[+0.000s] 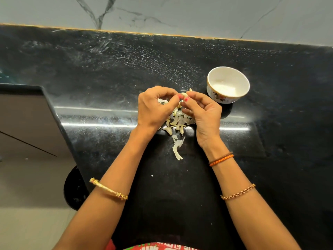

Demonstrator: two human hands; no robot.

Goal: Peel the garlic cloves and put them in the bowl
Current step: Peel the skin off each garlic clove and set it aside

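Both my hands meet above the black counter and pinch one small pale garlic clove (pixel 184 94) between their fingertips. My left hand (pixel 156 107) holds it from the left, my right hand (pixel 202 110) from the right. Under the hands lies a heap of garlic cloves and papery skins (pixel 177 123), partly hidden by my fingers. A white bowl (pixel 241 78) with a gold rim and flower print stands to the right of my right hand. I cannot tell what lies inside it.
The black granite counter (pixel 108 69) runs back to a grey marbled wall (pixel 180 13). Its left edge (pixel 59 120) drops to the floor. A strip of loose skin (pixel 177 150) lies nearer to me, between my forearms.
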